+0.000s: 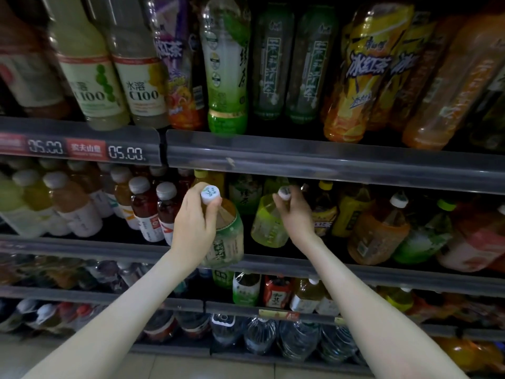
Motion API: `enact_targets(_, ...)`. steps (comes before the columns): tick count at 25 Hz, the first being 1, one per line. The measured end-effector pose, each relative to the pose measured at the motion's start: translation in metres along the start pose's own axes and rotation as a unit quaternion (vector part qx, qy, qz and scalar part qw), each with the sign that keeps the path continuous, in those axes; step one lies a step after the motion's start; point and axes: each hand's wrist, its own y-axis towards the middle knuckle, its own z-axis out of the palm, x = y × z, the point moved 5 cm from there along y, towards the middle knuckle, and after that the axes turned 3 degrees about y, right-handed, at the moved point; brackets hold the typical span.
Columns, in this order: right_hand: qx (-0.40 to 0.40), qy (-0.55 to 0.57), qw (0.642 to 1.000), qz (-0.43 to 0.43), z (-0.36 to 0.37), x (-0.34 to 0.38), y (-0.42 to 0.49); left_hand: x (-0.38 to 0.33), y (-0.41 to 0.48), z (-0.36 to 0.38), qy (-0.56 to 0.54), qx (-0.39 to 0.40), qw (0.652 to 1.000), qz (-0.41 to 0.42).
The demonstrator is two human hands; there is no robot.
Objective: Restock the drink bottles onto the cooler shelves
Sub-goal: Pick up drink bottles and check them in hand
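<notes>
Overhead, a rail crowds the amber bottle and green bottle.

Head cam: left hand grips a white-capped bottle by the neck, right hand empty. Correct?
No. The right hand isn't empty: the head view shows its fingers pinching the white cap of a yellow-green bottle. The left hand does grip its white-capped bottle by the neck.

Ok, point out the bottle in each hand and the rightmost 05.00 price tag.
Green-label bottle (228, 237), held by left hand (195, 222): head view, on its label.
Yellow-green bottle (266, 227), held by right hand (296, 217): head view, on its body.
05.00 price tag (126, 153): head view, on the digits.
</notes>
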Motion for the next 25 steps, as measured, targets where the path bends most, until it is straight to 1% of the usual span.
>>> enact_targets(2, 0.048, -0.046, 0.998, 0.011, 0.011, 0.005, 0.018, 0.002, -0.002, 0.0, 0.002, 0.011, 1.0, -0.01)
enact_targets(4, 0.081, -0.071, 0.994, -0.005, 0.014, 0.012, 0.031, 0.0, -0.002, 0.001, 0.003, 0.019, 1.0, -0.009)
enact_targets(8, 0.096, -0.095, 0.991, -0.009, 0.013, 0.012, 0.045, -0.01, 0.003, 0.006, 0.003, 0.028, 1.0, -0.006)
enact_targets(11, 0.12, -0.089, 0.989, 0.019, 0.011, 0.001, 0.045, -0.023, 0.001, 0.016, 0.001, 0.037, 0.999, 0.01)
enact_targets(13, 0.137, -0.104, 0.984, 0.036, 0.002, 0.0, 0.038, -0.033, -0.002, 0.024, 0.001, 0.041, 0.999, 0.03)
enact_targets(15, 0.138, -0.131, 0.981, 0.031, -0.019, -0.008, 0.024, -0.044, -0.005, 0.038, -0.005, 0.051, 0.998, 0.038)
enact_targets(16, 0.119, -0.144, 0.982, 0.009, -0.034, -0.015, 0.014, -0.049, -0.008, 0.046, -0.007, 0.056, 0.998, 0.036)
enact_targets(17, 0.085, -0.155, 0.984, -0.015, -0.053, -0.025, 0.002, -0.056, -0.01, 0.054, -0.009, 0.059, 0.998, 0.033)
enact_targets(19, -0.031, -0.169, 0.984, -0.049, -0.102, -0.052, -0.02, -0.071, -0.016, 0.073, -0.01, 0.063, 0.998, 0.029)
enact_targets(21, -0.149, -0.162, 0.975, -0.041, -0.151, -0.081, -0.027, -0.091, -0.019, 0.093, -0.01, 0.073, 0.997, 0.027)
enact_targets(22, -0.189, -0.157, 0.969, -0.033, -0.172, -0.095, -0.027, -0.101, -0.021, 0.102, -0.013, 0.078, 0.997, 0.026)
enact_targets(25, -0.248, -0.189, 0.95, 0.004, -0.22, -0.134, -0.016, -0.128, -0.028, 0.129, -0.027, 0.079, 0.996, 0.027)
